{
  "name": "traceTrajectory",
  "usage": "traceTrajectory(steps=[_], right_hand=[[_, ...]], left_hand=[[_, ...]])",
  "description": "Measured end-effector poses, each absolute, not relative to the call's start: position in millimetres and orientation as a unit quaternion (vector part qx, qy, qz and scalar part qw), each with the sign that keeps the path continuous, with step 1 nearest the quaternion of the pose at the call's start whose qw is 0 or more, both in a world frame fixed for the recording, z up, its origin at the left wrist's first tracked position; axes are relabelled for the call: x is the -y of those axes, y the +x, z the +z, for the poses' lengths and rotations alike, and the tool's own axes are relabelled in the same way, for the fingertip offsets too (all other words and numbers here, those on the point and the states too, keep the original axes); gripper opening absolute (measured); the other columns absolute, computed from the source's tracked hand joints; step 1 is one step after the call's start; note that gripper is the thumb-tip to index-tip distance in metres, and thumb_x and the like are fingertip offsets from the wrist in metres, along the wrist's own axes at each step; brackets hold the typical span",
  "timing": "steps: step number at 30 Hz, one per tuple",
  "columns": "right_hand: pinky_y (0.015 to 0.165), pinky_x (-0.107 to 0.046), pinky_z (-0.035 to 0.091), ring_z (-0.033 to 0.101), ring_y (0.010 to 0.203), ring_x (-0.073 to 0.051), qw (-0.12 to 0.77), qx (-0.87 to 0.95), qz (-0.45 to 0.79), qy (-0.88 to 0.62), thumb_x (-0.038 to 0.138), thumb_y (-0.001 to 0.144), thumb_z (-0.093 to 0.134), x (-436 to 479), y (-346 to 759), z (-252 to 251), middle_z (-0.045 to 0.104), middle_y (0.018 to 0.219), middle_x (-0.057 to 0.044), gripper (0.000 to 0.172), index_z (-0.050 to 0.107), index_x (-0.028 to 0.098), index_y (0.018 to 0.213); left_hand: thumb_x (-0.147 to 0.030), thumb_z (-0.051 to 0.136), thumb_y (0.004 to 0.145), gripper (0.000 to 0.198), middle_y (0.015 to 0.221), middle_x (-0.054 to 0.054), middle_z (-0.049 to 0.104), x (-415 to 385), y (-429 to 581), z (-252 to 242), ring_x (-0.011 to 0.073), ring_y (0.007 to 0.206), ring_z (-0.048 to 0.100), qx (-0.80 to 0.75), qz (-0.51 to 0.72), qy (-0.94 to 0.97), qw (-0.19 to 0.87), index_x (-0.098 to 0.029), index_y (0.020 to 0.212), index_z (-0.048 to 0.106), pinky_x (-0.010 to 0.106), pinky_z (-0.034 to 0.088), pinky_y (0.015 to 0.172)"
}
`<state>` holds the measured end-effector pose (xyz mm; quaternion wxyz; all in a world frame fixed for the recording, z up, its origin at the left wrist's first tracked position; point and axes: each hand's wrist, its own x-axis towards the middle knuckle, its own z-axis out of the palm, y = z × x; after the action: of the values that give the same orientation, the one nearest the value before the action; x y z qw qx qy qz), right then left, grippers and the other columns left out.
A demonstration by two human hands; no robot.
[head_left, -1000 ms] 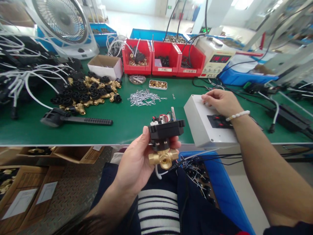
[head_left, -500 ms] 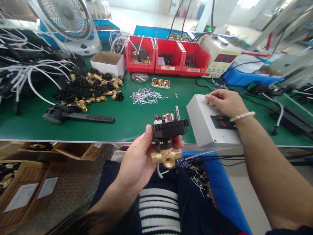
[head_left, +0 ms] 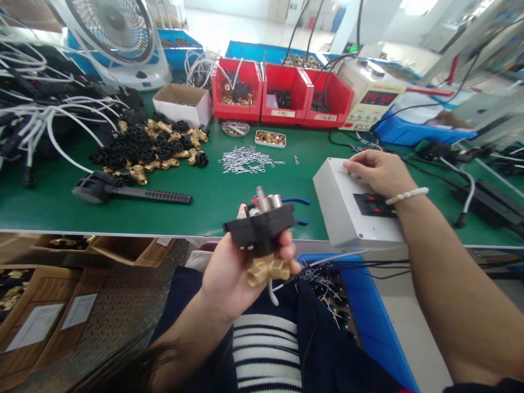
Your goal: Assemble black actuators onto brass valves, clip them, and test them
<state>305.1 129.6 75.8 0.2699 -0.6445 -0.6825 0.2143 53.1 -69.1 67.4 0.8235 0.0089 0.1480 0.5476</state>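
Held over the bench's front edge, a motorized brass valve [head_left: 262, 234] has a black actuator body on top, a metal shaft sticking up and brass ports below. My left hand [head_left: 235, 267] is wrapped round it from beneath, and it looks a little blurred. A white cable hangs below the brass part, and blue-tipped leads [head_left: 297, 201] show beside the actuator. On the right, my right hand [head_left: 374, 170] rests on a grey control box [head_left: 341, 202], its thumb and fingertips pinching a small metal switch [head_left: 349, 172] on the top face.
Brass valve bodies with black caps [head_left: 155, 144] are heaped at left, by a black strap-like tool [head_left: 135, 192]. Metal clips [head_left: 245, 160] lie mid-bench. Red bins [head_left: 284, 112], a power supply [head_left: 368, 98] and a fan [head_left: 118, 33] stand behind. A blue crate [head_left: 380, 327] sits below.
My left hand has turned the valve, so its ports and shaft face another way, and shifted it slightly left. My right hand stays on the switch. The power supply's red digits look different.
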Motion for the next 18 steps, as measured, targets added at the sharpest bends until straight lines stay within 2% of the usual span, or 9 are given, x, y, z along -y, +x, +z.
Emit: traceTrajectory(steps=[2,4,6,13,18], right_hand=[[0.067,-0.029,0.036,0.05,0.067,-0.013,0.263,0.689,0.224,-0.638,0.022,0.077,0.074,-132,307,75,0.064,0.076,-0.004,0.009,0.067,0.016,0.079],[0.067,-0.029,0.035,0.049,0.068,-0.013,0.256,0.694,0.23,-0.633,0.019,0.075,0.076,-133,307,75,0.063,0.076,-0.003,0.01,0.068,0.016,0.08],[0.068,-0.029,0.035,0.048,0.068,-0.013,0.248,0.692,0.213,-0.643,0.018,0.076,0.076,-133,304,77,0.063,0.075,-0.003,0.009,0.069,0.016,0.08],[0.068,-0.028,0.037,0.051,0.065,-0.012,0.249,0.673,0.183,-0.672,0.015,0.08,0.073,-129,296,82,0.066,0.074,-0.003,0.004,0.069,0.015,0.079],[0.062,-0.028,0.034,0.047,0.057,-0.011,0.26,0.672,0.189,-0.668,0.018,0.081,0.071,-128,299,79,0.064,0.068,-0.002,0.004,0.069,0.016,0.078]], left_hand=[[-0.026,0.034,0.101,0.044,0.069,0.007,0.061,70,51,65,0.0115,0.059,0.062,-0.082,0.528,0.001,0.845,-0.003,0.092,0.07,0.024,0.056,0.059],[-0.018,0.055,0.09,0.022,0.068,0.005,0.061,72,49,64,0.0105,0.058,0.062,-0.041,0.516,0.008,0.855,-0.003,0.095,0.07,0.023,0.057,0.061],[-0.016,0.067,0.082,0.016,0.067,0.004,0.063,73,49,63,0.0109,0.057,0.064,-0.019,0.511,0.013,0.859,-0.004,0.093,0.071,0.024,0.058,0.063],[-0.016,0.066,0.084,0.014,0.066,0.005,0.066,74,48,64,0.0125,0.056,0.066,-0.004,0.506,0.022,0.863,-0.005,0.092,0.072,0.027,0.061,0.064],[-0.016,0.068,0.082,0.016,0.068,0.005,0.067,73,50,62,0.012,0.057,0.066,-0.005,0.506,0.03,0.862,-0.004,0.093,0.071,0.028,0.061,0.067]])
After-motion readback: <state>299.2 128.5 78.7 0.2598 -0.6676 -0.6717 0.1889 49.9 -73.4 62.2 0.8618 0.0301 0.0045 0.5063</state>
